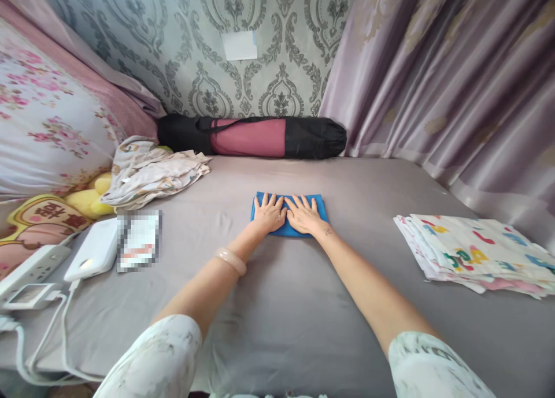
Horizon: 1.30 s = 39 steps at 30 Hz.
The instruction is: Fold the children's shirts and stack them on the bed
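Observation:
A folded blue cloth lies flat on the grey bed sheet, in the middle of the head view. My left hand rests on its left half, palm down with the fingers spread. On the right half my right hand lies flat too, its fingers apart and pointing away from me. The two thumbs nearly meet at the centre of the cloth. Neither hand grips anything. Parts of the cloth are hidden beneath the palms.
Folded printed cloths lie at the right. A crumpled patterned cloth is at the back left, near a white power bank, a power strip and cables. A long black-and-pink bag lies along the wall.

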Tool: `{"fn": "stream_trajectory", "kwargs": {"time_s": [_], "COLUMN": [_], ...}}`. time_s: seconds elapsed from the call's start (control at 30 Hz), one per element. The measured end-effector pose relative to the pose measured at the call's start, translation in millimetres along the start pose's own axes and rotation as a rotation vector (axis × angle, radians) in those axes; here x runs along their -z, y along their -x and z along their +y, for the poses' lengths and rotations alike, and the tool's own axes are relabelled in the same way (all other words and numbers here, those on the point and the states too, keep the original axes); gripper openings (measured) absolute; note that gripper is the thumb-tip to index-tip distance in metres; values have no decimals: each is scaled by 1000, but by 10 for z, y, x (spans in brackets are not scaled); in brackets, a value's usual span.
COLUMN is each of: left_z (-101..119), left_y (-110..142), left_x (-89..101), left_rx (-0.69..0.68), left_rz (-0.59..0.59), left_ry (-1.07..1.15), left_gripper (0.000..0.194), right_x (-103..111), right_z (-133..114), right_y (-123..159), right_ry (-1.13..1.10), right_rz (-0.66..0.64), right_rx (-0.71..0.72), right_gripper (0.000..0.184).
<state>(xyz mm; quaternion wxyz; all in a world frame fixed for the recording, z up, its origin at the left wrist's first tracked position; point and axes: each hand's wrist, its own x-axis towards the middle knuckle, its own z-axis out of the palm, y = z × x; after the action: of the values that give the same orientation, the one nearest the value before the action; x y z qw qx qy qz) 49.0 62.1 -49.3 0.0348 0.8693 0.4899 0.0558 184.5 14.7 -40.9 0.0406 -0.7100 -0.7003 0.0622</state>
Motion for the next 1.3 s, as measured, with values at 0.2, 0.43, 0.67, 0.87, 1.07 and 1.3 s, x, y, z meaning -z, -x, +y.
{"fn": "stream_trajectory", "kwargs": {"time_s": [0.2,0.43,0.67,0.87,1.07,1.3], "left_z": [-26,-34,-110,-247,-288,-91], "left_y": [46,13,45,95,74,216], "left_x": [24,11,51,33,-2,82], "left_rx": [54,79,113,174,170,159], "left_rz": [58,-1,29,-7,-6,111], "left_ry": [6,21,75,132,139,3], "left_gripper": [58,61,62,64,67,65], "right_x": [-38,-98,-12,-49,-93,19], "right_z": [55,67,138,267,304,41], "right_y": [42,12,45,71,49,177], "right_ry": [46,33,-40,-62,-62,39], "right_rz": [117,101,77,103,107,212], "right_rx": [-146,-153,-176,-272,-270,-229], "right_gripper": [58,57,58,63,63,60]}}
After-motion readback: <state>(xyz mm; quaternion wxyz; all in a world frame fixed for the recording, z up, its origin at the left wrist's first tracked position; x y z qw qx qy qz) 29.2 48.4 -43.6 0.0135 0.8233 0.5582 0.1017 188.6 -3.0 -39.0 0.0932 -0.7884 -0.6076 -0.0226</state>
